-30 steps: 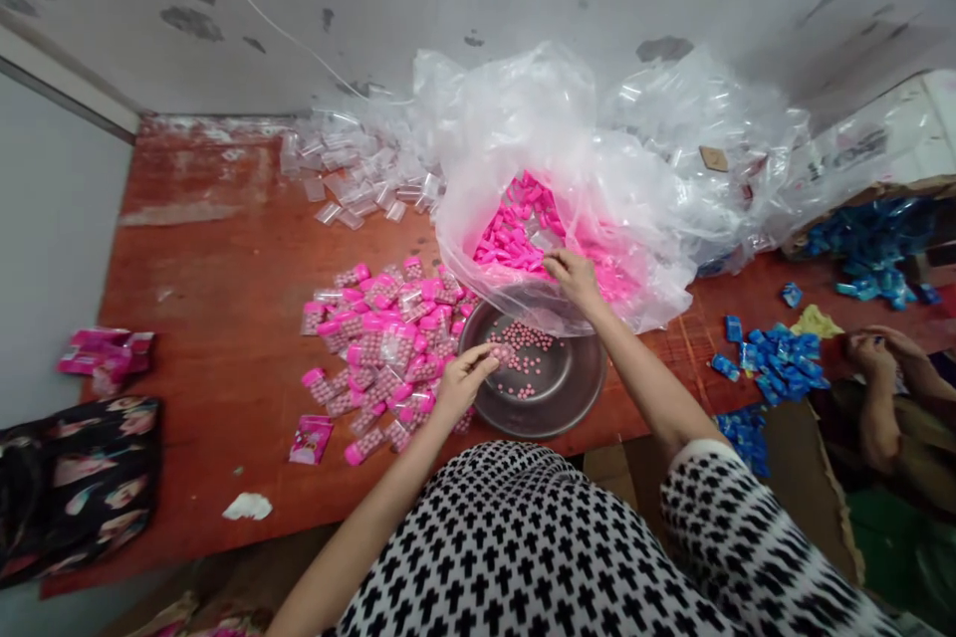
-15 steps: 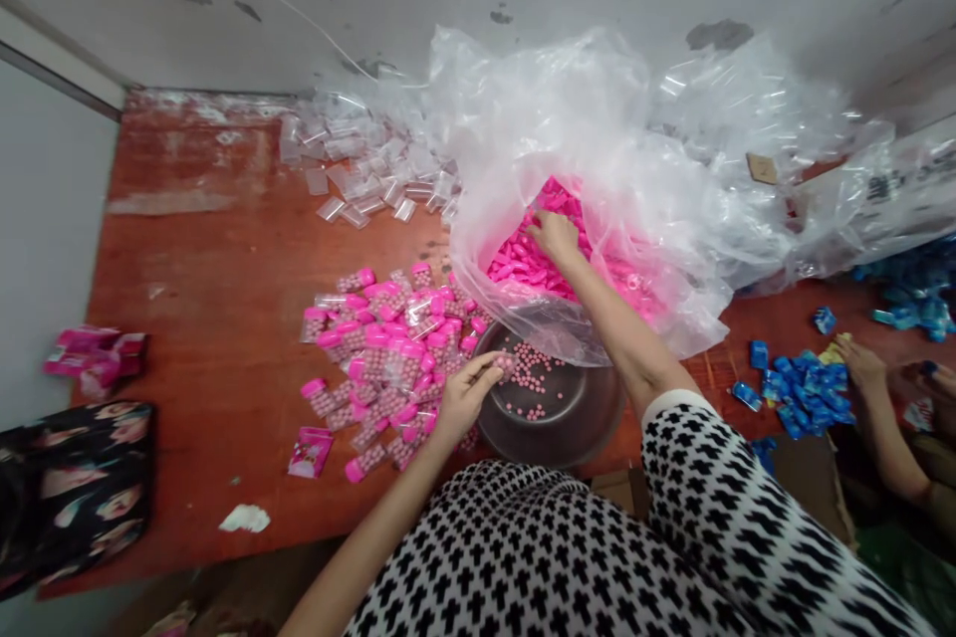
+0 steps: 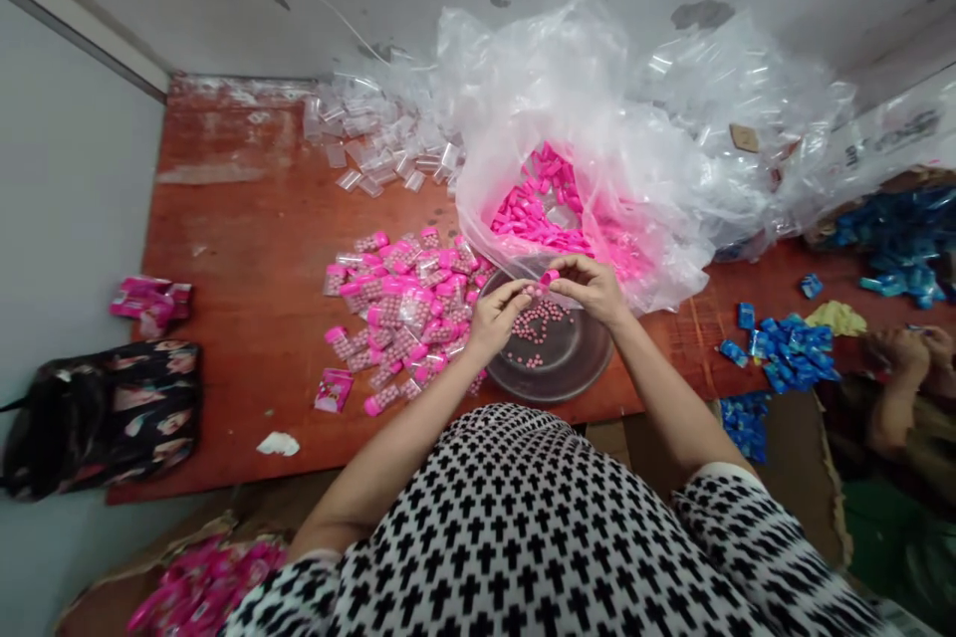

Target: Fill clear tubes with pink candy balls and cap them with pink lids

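Brings both hands together just above a bowl point(image 3: 579, 373) at the near edge of the table point(image 3: 246, 249). Pinches a tube point(image 3: 533, 291) in left hand point(image 3: 494, 317) fingertips, other fingers curled. Pinches a pink cap point(image 3: 551, 276) at the tube's right end between right hand point(image 3: 596, 287) thumb and forefinger. Beads point(image 3: 532, 326) loose in the bowl below. Just left, filled tubes point(image 3: 399, 309) heaped. Right, blue packets point(image 3: 784, 353) near another person's hands point(image 3: 907, 350). Farther, a bag point(image 3: 657, 179) of caps point(image 3: 534, 209) against the bowl's far rim. Far left, empty tubes point(image 3: 388, 154).
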A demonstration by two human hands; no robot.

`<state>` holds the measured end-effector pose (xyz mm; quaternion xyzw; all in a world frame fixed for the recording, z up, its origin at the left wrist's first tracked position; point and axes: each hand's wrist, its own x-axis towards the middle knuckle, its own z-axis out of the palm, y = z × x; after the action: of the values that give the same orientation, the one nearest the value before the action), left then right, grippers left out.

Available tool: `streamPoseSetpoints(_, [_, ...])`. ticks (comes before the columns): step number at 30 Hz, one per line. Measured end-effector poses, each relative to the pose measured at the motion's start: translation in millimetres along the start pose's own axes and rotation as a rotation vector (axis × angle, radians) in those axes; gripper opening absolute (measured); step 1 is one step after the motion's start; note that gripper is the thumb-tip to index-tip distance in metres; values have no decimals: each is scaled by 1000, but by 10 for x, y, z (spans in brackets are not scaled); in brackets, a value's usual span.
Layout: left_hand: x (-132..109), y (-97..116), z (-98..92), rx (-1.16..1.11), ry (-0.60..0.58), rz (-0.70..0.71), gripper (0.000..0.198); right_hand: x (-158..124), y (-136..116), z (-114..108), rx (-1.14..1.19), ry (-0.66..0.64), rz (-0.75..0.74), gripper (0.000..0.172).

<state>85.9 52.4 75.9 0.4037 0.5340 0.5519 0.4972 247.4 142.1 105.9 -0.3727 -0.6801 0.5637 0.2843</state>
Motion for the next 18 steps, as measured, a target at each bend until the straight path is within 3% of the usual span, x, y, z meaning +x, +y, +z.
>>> streamPoseSetpoints(3, [-147,4,63,9,-7,-9,32,-183,46,69,71,20,26,29])
streamPoseSetpoints(6, [-261,-6,45,61,-1,-1,31,-327,-8,71,-17,34,6,25])
streamPoseSetpoints(9, [-332,1,9,162,-4,58,28,-433,-152,73,-250,58,-123,22])
streamPoseSetpoints(13, [-404,34,12,243,-57,171,27,-512,-265,134,-520,-47,-351,18])
streamPoseSetpoints(18, [-511,43,49,306,-26,251,24,-646,-255,220,-624,-46,-435,14])
